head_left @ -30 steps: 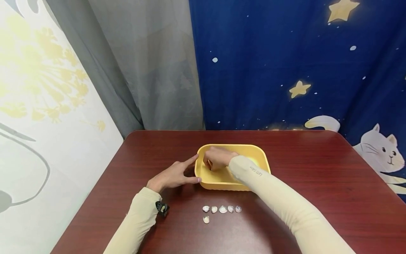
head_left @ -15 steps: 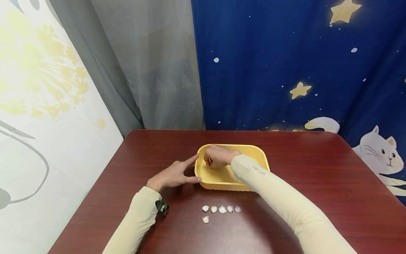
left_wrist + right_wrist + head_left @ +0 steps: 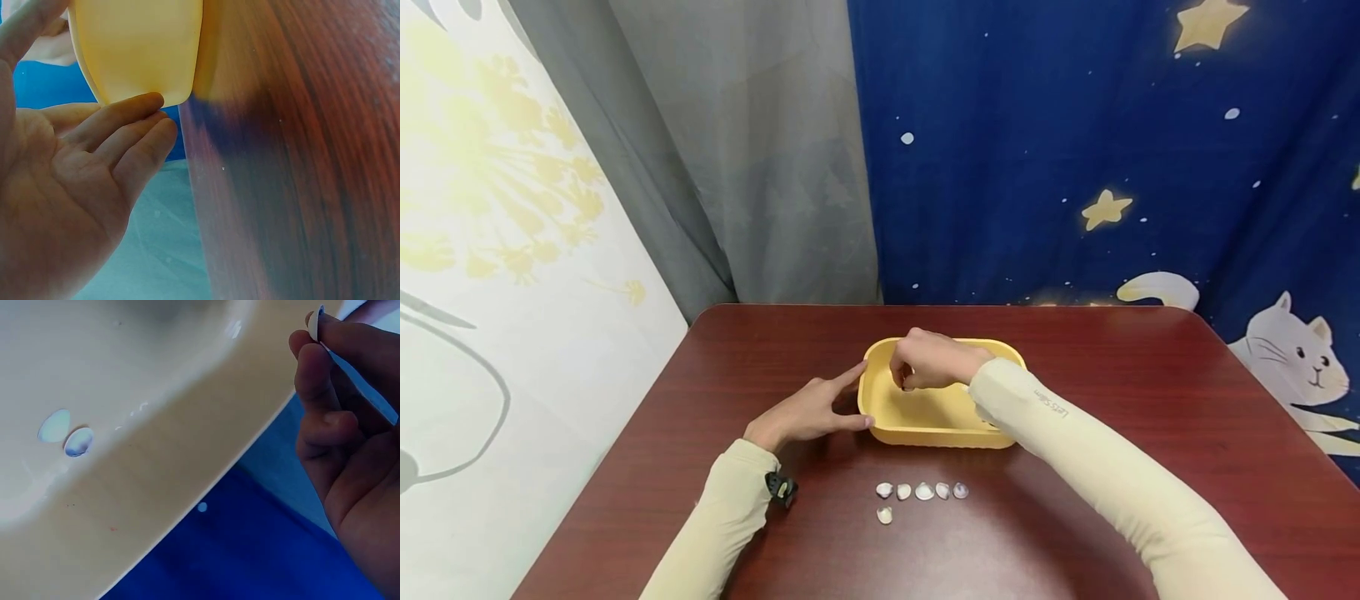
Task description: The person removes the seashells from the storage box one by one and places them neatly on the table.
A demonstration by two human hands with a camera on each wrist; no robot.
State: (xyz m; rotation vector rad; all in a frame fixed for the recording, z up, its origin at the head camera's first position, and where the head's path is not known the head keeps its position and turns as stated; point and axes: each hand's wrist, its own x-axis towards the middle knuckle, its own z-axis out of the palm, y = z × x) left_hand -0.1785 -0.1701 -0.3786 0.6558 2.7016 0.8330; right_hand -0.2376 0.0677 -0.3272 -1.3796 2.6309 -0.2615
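My right hand (image 3: 934,358) is over the yellow plastic bin (image 3: 940,435), pinching a small seashell (image 3: 315,326) between thumb and fingertips. In the right wrist view, a whitish shell (image 3: 55,426) and a purple-tinged shell (image 3: 79,442) lie side by side on the bin's floor. At the bin's left end rests my left hand (image 3: 808,410), fingers extended and thumb spread along the outside; its palm shows in the left wrist view. On the table in front of the bin is a row of several shells (image 3: 924,492), with a single shell (image 3: 885,516) below its left end.
The dark red wooden table (image 3: 1120,400) ends at a grey curtain (image 3: 790,167) and a blue star-patterned curtain (image 3: 1000,167). A white patterned wall (image 3: 527,350) slants along the left side. A black device (image 3: 781,489) sits on my left wrist.
My right hand has lifted from the bin's floor and shifted slightly right, with the shell now showing at its fingertips. The left hand and the shells on the table stay put.
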